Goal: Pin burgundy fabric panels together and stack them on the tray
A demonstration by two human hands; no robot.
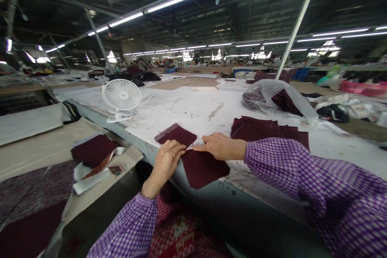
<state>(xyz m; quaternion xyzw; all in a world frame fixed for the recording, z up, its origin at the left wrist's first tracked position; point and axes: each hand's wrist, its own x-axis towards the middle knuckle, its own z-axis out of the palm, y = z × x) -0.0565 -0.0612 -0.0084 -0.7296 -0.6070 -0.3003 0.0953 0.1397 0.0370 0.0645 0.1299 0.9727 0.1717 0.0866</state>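
Observation:
A maroon fabric piece [206, 169] lies at the table's front edge, its lower part hanging over. My left hand [168, 158] pinches the upper left corner of this piece, fingers pressed together. My right hand [218, 145] rests along its top edge with the index finger stretched out toward the left fingertips; the other fingers are curled, and whether they grip cloth is hidden. Just behind my left hand lies a second maroon fabric piece [178, 134] with a speckled strip along one side. To the right, partly behind my right forearm, is a stack of maroon fabric pieces [266, 128].
A small white fan [121, 96] stands at the table's left edge. A clear plastic bag [272, 98] with dark cloth sits at the back right. On a lower surface at left lie maroon cloth [93, 150] and pale strips. A pole [298, 24] rises at right.

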